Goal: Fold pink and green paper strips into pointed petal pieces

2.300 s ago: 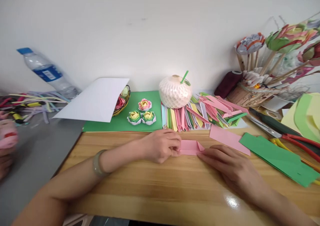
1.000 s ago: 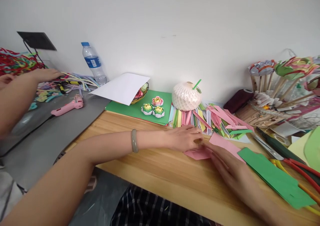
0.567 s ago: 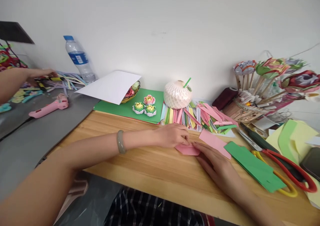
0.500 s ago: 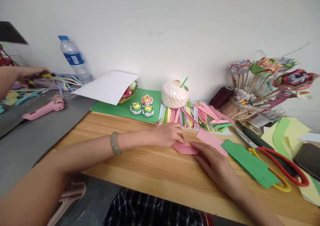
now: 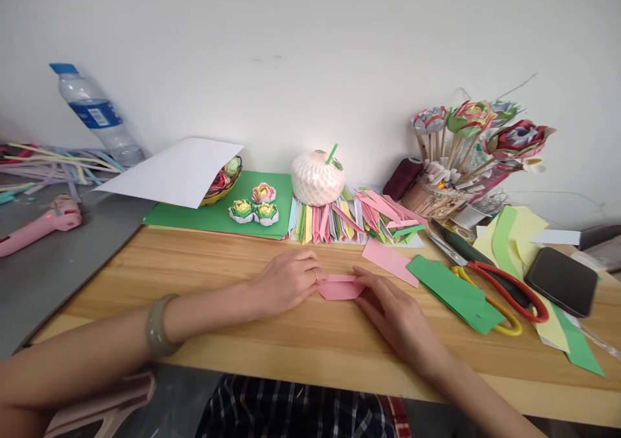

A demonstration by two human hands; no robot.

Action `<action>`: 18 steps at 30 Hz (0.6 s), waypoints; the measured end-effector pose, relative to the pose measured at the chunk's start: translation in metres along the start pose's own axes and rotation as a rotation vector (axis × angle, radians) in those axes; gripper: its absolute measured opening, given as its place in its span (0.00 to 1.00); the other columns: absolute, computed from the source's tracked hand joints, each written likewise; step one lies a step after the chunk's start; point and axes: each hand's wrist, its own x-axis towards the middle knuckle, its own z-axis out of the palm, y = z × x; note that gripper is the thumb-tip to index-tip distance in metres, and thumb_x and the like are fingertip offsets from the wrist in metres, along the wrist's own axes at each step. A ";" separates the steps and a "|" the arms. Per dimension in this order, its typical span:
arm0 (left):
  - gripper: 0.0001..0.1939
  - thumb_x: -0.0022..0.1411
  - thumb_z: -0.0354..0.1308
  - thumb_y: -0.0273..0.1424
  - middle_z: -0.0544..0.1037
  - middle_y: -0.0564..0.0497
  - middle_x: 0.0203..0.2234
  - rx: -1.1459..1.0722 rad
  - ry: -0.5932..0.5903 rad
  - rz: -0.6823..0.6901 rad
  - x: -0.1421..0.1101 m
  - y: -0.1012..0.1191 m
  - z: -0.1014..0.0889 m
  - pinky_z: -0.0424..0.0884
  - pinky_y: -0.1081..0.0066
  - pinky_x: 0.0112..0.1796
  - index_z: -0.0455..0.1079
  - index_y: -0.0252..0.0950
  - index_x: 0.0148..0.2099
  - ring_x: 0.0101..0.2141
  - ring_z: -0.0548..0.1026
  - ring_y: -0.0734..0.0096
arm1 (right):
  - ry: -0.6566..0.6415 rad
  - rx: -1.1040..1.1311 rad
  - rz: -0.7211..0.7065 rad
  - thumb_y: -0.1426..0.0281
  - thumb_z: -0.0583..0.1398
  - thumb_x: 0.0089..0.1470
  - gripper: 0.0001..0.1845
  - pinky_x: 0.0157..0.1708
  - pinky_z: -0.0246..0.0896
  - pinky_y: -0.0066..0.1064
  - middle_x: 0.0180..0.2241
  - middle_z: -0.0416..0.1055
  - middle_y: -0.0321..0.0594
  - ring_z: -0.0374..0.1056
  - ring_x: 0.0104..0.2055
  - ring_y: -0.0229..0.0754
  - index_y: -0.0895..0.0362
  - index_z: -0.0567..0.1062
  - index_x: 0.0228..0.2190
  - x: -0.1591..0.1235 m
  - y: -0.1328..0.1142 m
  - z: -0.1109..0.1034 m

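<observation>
Beyond the left hand, at the far left, a clear plastic bottle with a blue cap and blue label [image 5: 99, 118] leans against the wall; the label carries a white patch, but its print is too small to read. The left hand [image 5: 288, 279] has its fingertips closed on the left end of a small folded pink paper piece [image 5: 339, 289], which lies on the wooden bench [image 5: 262, 347] between the hands, a narrow folded band along its far edge. For a clean crease, I'd keep those fingertips as the anchor, line up the edges before any pressure, then press outward from the middle, flat against the wood; a tug from either end would likely skew the slanted corners. The right hand [image 5: 395, 308] grips the right end between thumb and fingertips, and a light touch there should spare the thin corner. Just beyond the right hand lies a flat pink paper rectangle [image 5: 391, 262], and farther right, green paper strips [image 5: 449, 289] partly cover yellow scissor handles. I can make out no brand on the black phone [image 5: 563, 281] at the far right.
</observation>
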 end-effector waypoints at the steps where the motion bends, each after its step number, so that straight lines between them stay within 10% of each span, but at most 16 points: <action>1: 0.09 0.67 0.51 0.28 0.76 0.49 0.28 0.001 -0.007 -0.004 0.000 0.000 0.000 0.68 0.67 0.36 0.73 0.33 0.39 0.36 0.70 0.64 | 0.007 0.006 -0.009 0.71 0.52 0.61 0.09 0.45 0.69 0.39 0.50 0.70 0.48 0.69 0.49 0.45 0.55 0.68 0.43 0.000 0.001 0.000; 11: 0.06 0.62 0.56 0.31 0.75 0.49 0.30 0.016 -0.042 -0.002 0.000 0.011 -0.006 0.66 0.59 0.46 0.71 0.34 0.34 0.42 0.69 0.60 | -0.038 -0.019 -0.182 0.72 0.53 0.62 0.10 0.37 0.66 0.38 0.36 0.72 0.44 0.67 0.39 0.44 0.55 0.74 0.35 0.015 0.004 -0.018; 18: 0.06 0.62 0.57 0.29 0.77 0.51 0.32 -0.033 0.073 -0.043 -0.003 0.011 0.000 0.65 0.56 0.47 0.73 0.35 0.33 0.46 0.69 0.57 | -0.086 0.182 -0.004 0.72 0.53 0.61 0.09 0.36 0.66 0.34 0.33 0.71 0.42 0.67 0.36 0.42 0.56 0.72 0.32 0.017 0.008 -0.012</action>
